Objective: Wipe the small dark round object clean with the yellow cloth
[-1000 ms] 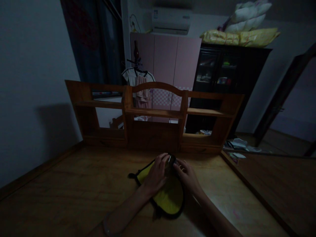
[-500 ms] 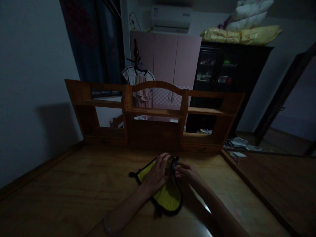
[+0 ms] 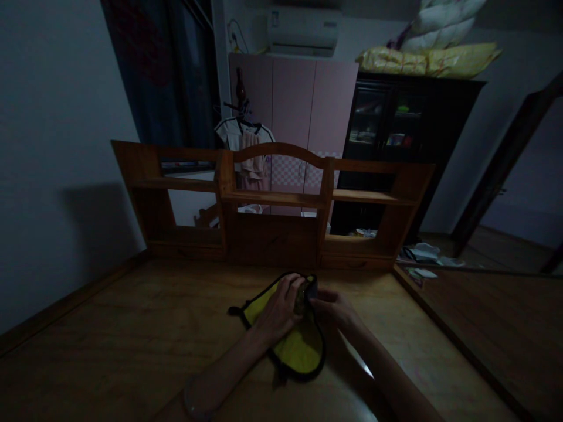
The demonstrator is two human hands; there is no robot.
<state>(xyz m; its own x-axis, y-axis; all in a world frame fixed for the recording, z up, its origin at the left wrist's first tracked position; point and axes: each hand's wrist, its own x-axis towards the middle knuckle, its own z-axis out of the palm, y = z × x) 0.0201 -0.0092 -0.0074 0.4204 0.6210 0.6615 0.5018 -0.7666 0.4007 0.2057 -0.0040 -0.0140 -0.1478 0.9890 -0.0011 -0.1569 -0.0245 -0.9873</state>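
your left hand (image 3: pixel 279 310) lies on a yellow cloth (image 3: pixel 299 349) with a black edge. its fingers are curled around a small dark thing (image 3: pixel 307 291) and hold it at the far end of the cloth. your right hand (image 3: pixel 335 309) is just beside it. its fingers are bent and close together, and the tips reach the small dark thing from the right. the room is too dark to tell if they grip it or only touch it. it is also too dark to tell what the thing is.

the cloth lies flat on a wooden desk (image 3: pixel 132 334), near the middle and close to you. part of it is under your left hand. behind the cloth a low wooden shelf (image 3: pixel 272 199) stands on the back of the desk. far behind that are a pink wardrobe (image 3: pixel 292 111) and a dark cabinet (image 3: pixel 396 135).
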